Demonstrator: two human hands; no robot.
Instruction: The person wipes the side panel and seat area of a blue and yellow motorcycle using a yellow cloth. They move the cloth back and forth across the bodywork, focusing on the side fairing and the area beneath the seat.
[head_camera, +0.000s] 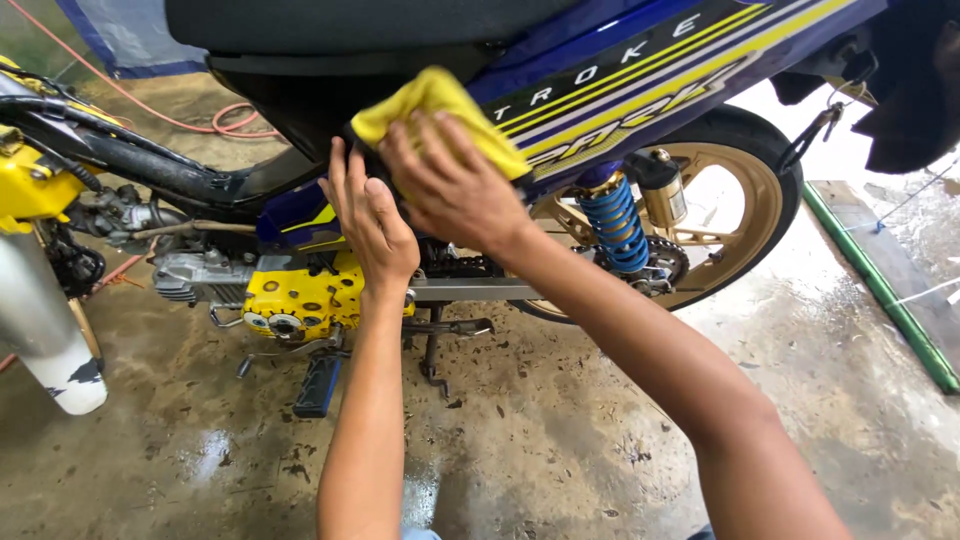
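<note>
A blue motorcycle (640, 70) with yellow stripes stands side-on in front of me. My right hand (450, 185) presses a yellow cloth (440, 110) against its blue side panel, just under the black seat (330, 25). My left hand (368, 220) rests flat, fingers together and pointing up, against the panel right beside the cloth, holding nothing. Below my hands sit the yellow engine cover (300, 300) and a black footpeg (318, 385).
A blue rear shock spring (612, 222) and a gold rear wheel (735, 215) are to the right. A silver front fork leg (40, 320) stands at left. The concrete floor (560, 440) is wet. A green-edged board (880, 280) lies at right, a red hose (230, 120) behind.
</note>
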